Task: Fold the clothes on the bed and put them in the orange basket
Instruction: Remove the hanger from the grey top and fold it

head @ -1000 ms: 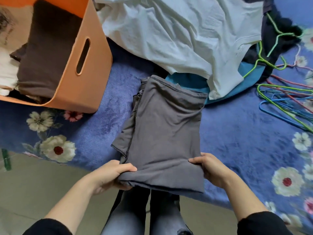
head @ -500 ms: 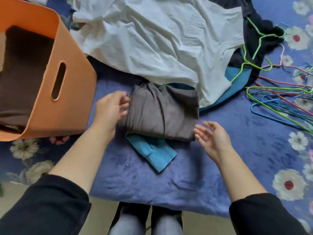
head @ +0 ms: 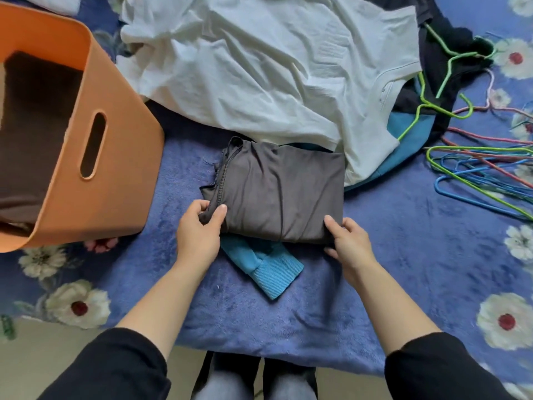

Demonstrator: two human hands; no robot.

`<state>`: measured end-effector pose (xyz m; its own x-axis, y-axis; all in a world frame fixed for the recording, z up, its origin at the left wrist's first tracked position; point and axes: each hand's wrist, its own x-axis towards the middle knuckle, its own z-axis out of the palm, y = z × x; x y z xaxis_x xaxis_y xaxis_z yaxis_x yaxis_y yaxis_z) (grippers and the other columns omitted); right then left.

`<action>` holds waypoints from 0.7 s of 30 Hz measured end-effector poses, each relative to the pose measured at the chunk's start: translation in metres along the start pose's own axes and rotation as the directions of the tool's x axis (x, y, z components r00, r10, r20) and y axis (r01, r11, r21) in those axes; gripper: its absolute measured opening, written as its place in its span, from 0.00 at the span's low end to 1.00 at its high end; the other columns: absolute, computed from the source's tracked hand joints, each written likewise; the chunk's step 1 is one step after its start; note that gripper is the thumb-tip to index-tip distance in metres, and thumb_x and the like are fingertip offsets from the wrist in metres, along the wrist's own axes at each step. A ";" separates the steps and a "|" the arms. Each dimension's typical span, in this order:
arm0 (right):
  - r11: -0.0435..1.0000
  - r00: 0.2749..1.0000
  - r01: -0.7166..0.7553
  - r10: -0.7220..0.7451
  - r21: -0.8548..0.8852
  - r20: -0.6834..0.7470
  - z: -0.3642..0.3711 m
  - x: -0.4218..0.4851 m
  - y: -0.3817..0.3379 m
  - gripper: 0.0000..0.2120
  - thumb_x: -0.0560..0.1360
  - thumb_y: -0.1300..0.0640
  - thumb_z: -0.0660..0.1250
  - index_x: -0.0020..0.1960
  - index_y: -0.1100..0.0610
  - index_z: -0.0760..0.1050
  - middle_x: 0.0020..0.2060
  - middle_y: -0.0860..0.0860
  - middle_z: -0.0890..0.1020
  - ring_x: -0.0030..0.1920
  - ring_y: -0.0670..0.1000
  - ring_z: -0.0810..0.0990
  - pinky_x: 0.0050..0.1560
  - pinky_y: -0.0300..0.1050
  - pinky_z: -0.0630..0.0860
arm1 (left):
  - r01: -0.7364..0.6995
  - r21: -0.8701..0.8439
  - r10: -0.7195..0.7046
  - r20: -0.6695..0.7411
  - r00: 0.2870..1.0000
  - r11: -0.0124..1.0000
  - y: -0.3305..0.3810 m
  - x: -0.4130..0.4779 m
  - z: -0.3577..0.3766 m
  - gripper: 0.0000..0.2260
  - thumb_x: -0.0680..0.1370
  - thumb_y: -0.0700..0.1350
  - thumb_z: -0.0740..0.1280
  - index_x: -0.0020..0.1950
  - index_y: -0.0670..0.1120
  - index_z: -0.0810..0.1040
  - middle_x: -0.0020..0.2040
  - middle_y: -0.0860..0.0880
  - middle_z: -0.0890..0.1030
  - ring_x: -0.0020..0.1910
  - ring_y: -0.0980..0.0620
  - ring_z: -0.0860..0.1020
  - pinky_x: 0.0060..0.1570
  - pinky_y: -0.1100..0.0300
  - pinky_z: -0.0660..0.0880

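Note:
A folded dark grey garment lies on the blue floral bedspread in the middle of the view. My left hand pinches its near left corner, thumb on top. My right hand grips its near right corner. A teal ribbed sleeve pokes out from under the grey garment toward me. The orange basket stands at the left, tilted toward me, with a dark brown folded garment inside. A crumpled white shirt spreads across the bed behind the grey garment.
Several coloured wire hangers lie in a heap at the right. A dark navy garment with a green hanger lies at the far right, a teal garment under the white shirt. The bed's near edge and floor lie below my arms.
The grey garment was folded up from the bed's edge into a smaller bundle. Both hands let go and have now taken hold of its near corners again. The teal sleeve came into view.

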<state>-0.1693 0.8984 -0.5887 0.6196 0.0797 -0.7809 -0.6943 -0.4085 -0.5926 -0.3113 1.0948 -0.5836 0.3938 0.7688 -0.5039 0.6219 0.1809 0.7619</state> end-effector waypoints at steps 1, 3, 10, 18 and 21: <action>0.996 0.998 -0.034 0.029 0.082 0.058 -0.004 -0.001 -0.001 0.06 0.79 0.52 0.64 0.47 0.55 0.72 0.44 0.50 0.78 0.48 0.50 0.76 0.53 0.50 0.75 | -0.001 -0.068 0.000 -0.014 1.000 0.998 0.002 0.001 -0.002 0.06 0.74 0.56 0.69 0.42 0.56 0.76 0.42 0.51 0.81 0.43 0.49 0.79 0.52 0.43 0.79; 0.968 0.983 -0.095 0.055 0.232 0.176 -0.015 -0.003 -0.003 0.05 0.81 0.53 0.61 0.48 0.52 0.72 0.47 0.49 0.81 0.51 0.50 0.79 0.55 0.53 0.75 | 0.016 -0.250 -0.025 -0.036 0.999 0.968 0.007 -0.003 -0.004 0.06 0.79 0.49 0.67 0.42 0.51 0.75 0.41 0.50 0.79 0.43 0.52 0.77 0.50 0.50 0.78; 0.991 0.991 0.128 -0.127 -0.035 0.036 -0.028 -0.009 0.027 0.12 0.76 0.55 0.69 0.42 0.63 0.75 0.37 0.54 0.77 0.38 0.49 0.73 0.42 0.42 0.71 | 0.168 -0.237 -0.207 -0.149 0.967 0.957 -0.031 -0.032 -0.003 0.05 0.76 0.44 0.70 0.43 0.49 0.76 0.43 0.48 0.78 0.44 0.53 0.75 0.50 0.54 0.76; 0.999 1.000 0.021 -0.021 0.030 0.004 -0.034 -0.009 0.038 0.06 0.72 0.63 0.71 0.41 0.55 0.76 0.34 0.49 0.78 0.35 0.45 0.74 0.35 0.36 0.71 | 0.014 0.129 0.008 -0.169 0.986 0.992 -0.035 -0.046 -0.005 0.11 0.74 0.48 0.73 0.53 0.48 0.78 0.53 0.49 0.75 0.43 0.56 0.77 0.52 0.62 0.72; 0.998 0.996 0.066 -0.066 0.005 -0.058 -0.028 -0.012 0.043 0.05 0.72 0.62 0.73 0.43 0.58 0.76 0.34 0.49 0.78 0.34 0.45 0.75 0.32 0.33 0.72 | -0.031 0.152 0.070 -0.261 0.963 0.988 -0.032 -0.049 0.001 0.13 0.73 0.46 0.74 0.54 0.49 0.74 0.53 0.50 0.71 0.41 0.59 0.74 0.52 0.61 0.69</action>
<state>-0.1968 0.8544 -0.5992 0.6844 0.0531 -0.7272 -0.6534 -0.3980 -0.6440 -0.3499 1.0503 -0.5837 0.2459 0.9130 -0.3254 0.7050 0.0619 0.7065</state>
